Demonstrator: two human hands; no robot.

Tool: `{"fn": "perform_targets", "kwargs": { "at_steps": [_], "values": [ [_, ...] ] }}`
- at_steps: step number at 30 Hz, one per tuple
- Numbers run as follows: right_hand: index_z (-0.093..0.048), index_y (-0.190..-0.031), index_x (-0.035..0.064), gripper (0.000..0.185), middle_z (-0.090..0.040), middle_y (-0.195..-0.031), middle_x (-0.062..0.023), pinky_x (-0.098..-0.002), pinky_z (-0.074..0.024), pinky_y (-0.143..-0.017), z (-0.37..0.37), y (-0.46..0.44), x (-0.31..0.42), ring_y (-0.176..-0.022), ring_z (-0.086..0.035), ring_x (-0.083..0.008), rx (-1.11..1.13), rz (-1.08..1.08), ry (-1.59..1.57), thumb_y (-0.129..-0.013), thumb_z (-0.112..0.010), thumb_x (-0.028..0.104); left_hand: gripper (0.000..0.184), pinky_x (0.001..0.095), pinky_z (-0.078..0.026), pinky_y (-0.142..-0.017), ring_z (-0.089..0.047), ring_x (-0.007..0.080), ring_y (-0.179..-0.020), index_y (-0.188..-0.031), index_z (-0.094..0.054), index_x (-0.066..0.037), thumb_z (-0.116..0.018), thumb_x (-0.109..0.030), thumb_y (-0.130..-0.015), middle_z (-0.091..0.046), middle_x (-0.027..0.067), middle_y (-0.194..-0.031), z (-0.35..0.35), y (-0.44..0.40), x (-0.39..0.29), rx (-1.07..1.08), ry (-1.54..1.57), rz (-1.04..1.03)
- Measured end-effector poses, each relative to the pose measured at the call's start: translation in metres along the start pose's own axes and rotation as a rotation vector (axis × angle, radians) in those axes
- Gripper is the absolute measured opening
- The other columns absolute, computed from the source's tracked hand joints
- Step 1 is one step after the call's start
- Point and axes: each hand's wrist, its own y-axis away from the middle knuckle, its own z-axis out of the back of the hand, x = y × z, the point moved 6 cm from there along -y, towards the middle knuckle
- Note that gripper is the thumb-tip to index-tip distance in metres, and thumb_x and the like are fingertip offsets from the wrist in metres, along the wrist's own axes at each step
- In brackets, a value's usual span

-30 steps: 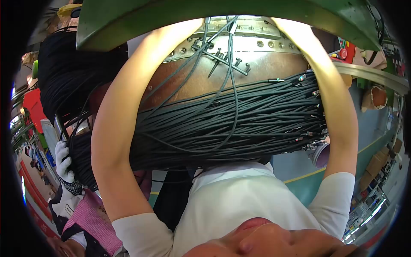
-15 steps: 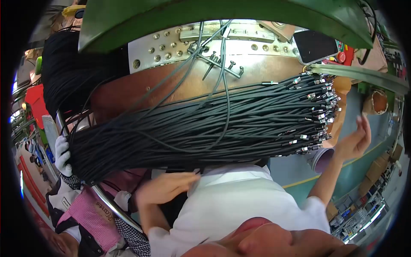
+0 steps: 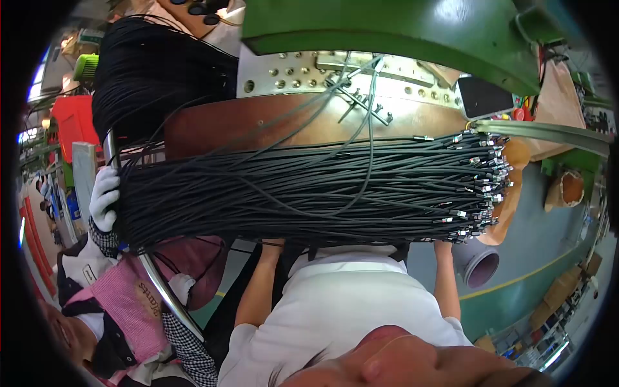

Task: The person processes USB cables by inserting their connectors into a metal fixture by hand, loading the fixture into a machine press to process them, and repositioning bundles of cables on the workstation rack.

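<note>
A wide bundle of black cables [image 3: 309,187] with metal connectors [image 3: 480,187] at its right end lies across the work area in front of my body. My left hand [image 3: 271,249] goes in under the bundle's near edge, left of centre; its fingers are hidden. Toward the connector end, my right hand [image 3: 443,248] also disappears beneath that edge, fingers out of sight. Whether either hand grips the cables cannot be seen. Several loose cables [image 3: 372,138] loop up from the bundle to metal pegs [image 3: 361,103] on a drilled plate [image 3: 293,74].
A green machine frame [image 3: 393,26] overhangs the plate. Black cables [image 3: 161,77] hang at back left. A co-worker's white-gloved hand [image 3: 105,200] is at the bundle's left end, near a metal rail [image 3: 161,290]. A phone-like dark slab [image 3: 487,97] and a bin [image 3: 480,267] are right.
Both my hands, earlier apart from the bundle and in the open, have moved in under its near edge. The view has shifted, and the bundle looks straighter.
</note>
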Motion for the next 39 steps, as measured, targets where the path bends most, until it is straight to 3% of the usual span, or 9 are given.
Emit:
{"fn": "perform_targets", "kwargs": {
  "at_steps": [6, 15, 17, 20, 23, 28, 30, 37, 39],
  "values": [
    [-0.036, -0.144, 0.0103, 0.051, -0.037, -0.147, -0.0122, -0.0463, -0.0276, -0.112, 0.016, -0.018, 0.019, -0.133, -0.037, -0.031, -0.114, 0.072, 0.295, -0.096, -0.045, 0.024, 0.042, 0.0413, -0.043, -0.096, -0.057, 0.0299, -0.113, -0.126, -0.059, -0.007, -0.056, -0.027, -0.089, -0.058, 0.0138, -0.127, 0.048, -0.02, -0.058, -0.135, 0.076, -0.133],
    [-0.053, -0.128, 0.0072, 0.042, -0.054, -0.127, -0.0136, -0.0414, -0.0403, -0.097, 0.072, -0.022, 0.076, -0.116, -0.05, -0.0317, -0.168, 0.086, 0.328, -0.087, -0.052, 0.012, 0.026, 0.042, -0.049, -0.072, -0.065, 0.0345, -0.085, -0.102, -0.07, -0.006, -0.06, -0.019, -0.082, -0.07, 0.0138, -0.101, 0.076, -0.028, -0.064, 0.221, 0.713, 0.574],
    [-0.059, -0.116, 0.0028, 0.033, -0.065, -0.106, -0.0121, -0.0341, -0.049, -0.081, 0.11, -0.017, 0.064, -0.094, -0.062, -0.0281, -0.15, 0.08, 0.112, -0.084, -0.054, 0.01, 0.026, 0.0415, -0.049, -0.072, -0.064, 0.0364, -0.085, -0.1, -0.069, -0.004, -0.059, -0.02, -0.082, -0.069, 0.0136, -0.102, 0.103, -0.029, -0.082, 0.041, 0.276, 0.104],
    [-0.061, -0.099, 0.0079, 0.015, -0.051, -0.069, 0.0009, -0.0191, -0.0378, -0.057, 0.226, -0.004, 0.124, -0.059, -0.044, -0.0067, -0.785, -0.234, -0.555, -0.093, -0.048, 0.013, 0.032, 0.0371, -0.049, -0.078, -0.064, 0.0324, -0.09, -0.114, -0.064, -0.004, -0.058, -0.023, -0.088, -0.067, 0.0136, -0.109, 0.168, -0.024, -0.147, 0.816, -0.049, 0.051],
    [-0.064, -0.101, 0.0046, 0.02, -0.063, -0.096, -0.0035, -0.0224, -0.042, -0.074, 0.275, -0.032, 0.179, -0.081, -0.054, -0.0116, -0.975, -0.1, -0.388, -0.091, -0.049, 0.014, 0.037, 0.0333, -0.048, -0.086, -0.063, 0.0301, -0.101, -0.121, -0.059, 0.0, -0.057, -0.023, -0.091, -0.064, 0.011, -0.119, 0.224, -0.033, -0.211, 0.867, 0.609, -0.329],
    [-0.059, -0.119, 0.0057, 0.039, -0.065, -0.098, -0.0097, -0.032, -0.0474, -0.074, 0.165, -0.166, 0.392, -0.08, -0.059, -0.0246, -0.138, 0.684, 0.204, -0.082, -0.066, 0.018, 0.062, 0.037, -0.038, -0.102, -0.043, 0.0308, -0.126, -0.132, -0.044, 0.001, -0.065, -0.031, -0.083, -0.042, 0.0156, -0.141, 0.217, -0.1, -0.352, 0.196, 0.495, -0.98],
    [-0.06, -0.113, 0.0076, 0.046, -0.067, -0.1, -0.0108, -0.036, -0.0487, -0.072, 0.117, -0.218, 0.411, -0.08, -0.062, -0.0276, 0.306, 0.422, 0.3, -0.083, -0.06, 0.042, 0.063, 0.0404, -0.035, -0.103, -0.04, 0.0303, -0.128, -0.131, -0.043, 0.003, -0.062, -0.036, -0.085, -0.041, 0.0151, -0.141, 0.193, -0.124, -0.376, 0.034, 0.278, -0.993],
    [-0.065, -0.101, 0.0054, 0.02, -0.063, -0.091, -0.0046, -0.0339, -0.0472, -0.06, 0.189, -0.169, 0.398, -0.065, -0.058, -0.0232, -0.262, 0.963, 0.779, -0.083, -0.06, 0.014, 0.057, 0.0318, -0.048, -0.081, -0.061, 0.0249, -0.094, -0.118, -0.057, -0.002, -0.07, -0.037, -0.076, -0.063, 0.012, -0.112, 0.225, -0.145, -0.277, -0.159, -0.277, -0.731],
    [-0.062, -0.102, 0.0114, 0.021, -0.062, -0.093, 0.0006, -0.0284, -0.0475, -0.065, 0.249, -0.131, 0.38, -0.078, -0.06, -0.0203, -0.279, 0.588, 0.616, -0.082, -0.056, 0.011, 0.048, 0.0304, -0.048, -0.076, -0.061, 0.0247, -0.087, -0.112, -0.061, -0.005, -0.071, -0.032, -0.075, -0.065, 0.0102, -0.105, 0.233, -0.153, -0.279, -0.13, -0.206, -0.761]
  ]
}}
